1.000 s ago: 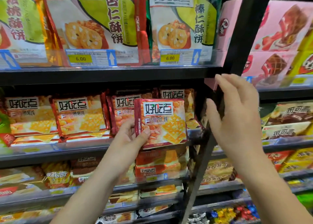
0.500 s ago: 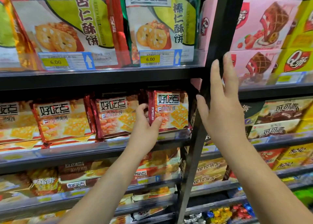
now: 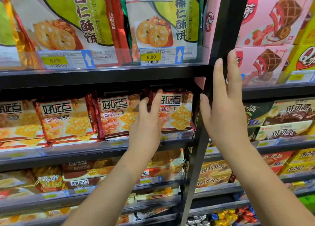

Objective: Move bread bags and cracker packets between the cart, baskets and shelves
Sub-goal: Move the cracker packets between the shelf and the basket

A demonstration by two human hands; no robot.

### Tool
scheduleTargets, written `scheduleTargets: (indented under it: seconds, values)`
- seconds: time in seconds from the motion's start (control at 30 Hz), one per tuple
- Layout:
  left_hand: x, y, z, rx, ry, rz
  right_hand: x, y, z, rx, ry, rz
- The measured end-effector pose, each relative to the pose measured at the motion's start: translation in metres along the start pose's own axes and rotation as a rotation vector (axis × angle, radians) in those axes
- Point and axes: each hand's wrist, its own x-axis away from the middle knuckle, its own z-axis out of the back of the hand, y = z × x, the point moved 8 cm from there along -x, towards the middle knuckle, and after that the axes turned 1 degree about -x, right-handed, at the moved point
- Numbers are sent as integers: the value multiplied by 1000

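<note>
Closest to me are the two bare forearms reaching up at the shelving. Right hand is flat and loose, palm toward the rack, fingers spread along the black upright post that splits the two bays, grasping nothing as far as I can see, just resting against the metal. Left hand is pressed against the front of a red-edged cracker packet, fingers laid over its left edge, thumb side hidden, so can't really tell if it's a proper grip or just a push. That packet stands upright at the right end of the middle shelf, tight against the post, with a matching packet just beside it on the left and more of the same glossy foil packs running off that way. Everything's shiny crinkly plastic with square crackers printed on it. A clear plastic lip with a price tag strip runs along the shelf front. Higher up and further back, big green-and-white cookie bags stand behind a yellow 6.00 price label. Over in the right bay: pink cardboard boxes, stacked flat, matte-looking.
</note>
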Motion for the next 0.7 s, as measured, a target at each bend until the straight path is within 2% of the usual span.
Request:
scheduleTargets:
  seconds: [0.23,0.7]
  values:
    - [5,12,-4,-147,20,-48,1,1,-2,-4,3,4]
    - [5,5,-15,-203,55,-42,1,1,-2,26,-2,-12]
